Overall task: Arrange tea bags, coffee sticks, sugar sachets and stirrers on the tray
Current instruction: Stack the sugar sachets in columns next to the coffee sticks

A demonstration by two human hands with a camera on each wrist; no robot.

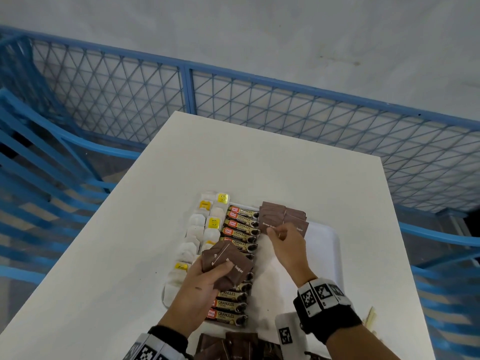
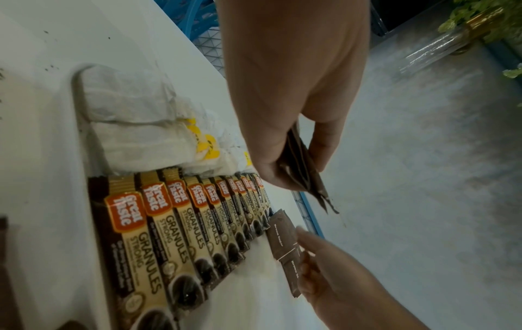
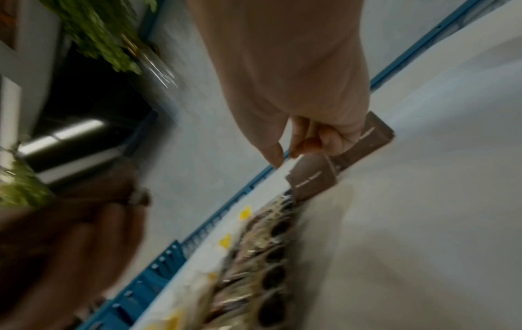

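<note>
Surface: white table inside a blue mesh fence; a white tray sits at the near middle of the table.
Near edge: loose brown sachets lie on the table just short of the tray; pale stirrers show at the right, outside the tray, not yet placed.
Your left hand: fingers and thumb curl round a stack of sugar sachets, held above the coffee row. The stack looks fanned in the left wrist view; judged risk, a slack thumb lets one slide off onto the row beneath.
Coffee sticks: one overlapped column, side by side, running the tray's length. Judged risk, a dropped sachet or a brushing wrist skews the column.
Tea bags: columns along the tray's left edge, touching the coffee sticks; some sit at the rim and could tip off if nudged.
Your right hand: fingers curled, tips at the near edge of the placed sugar sachets; whether it pinches one or only touches, I cannot tell.
Placed sachets: overlapped rows at the tray's far end, right of the coffee. Judged risk, pulling your fingers away drags the nearest sachet out of line.
Bare tray, right side: space left for more sachets and the stirrers; crowding it early would force a re-lay.
</note>
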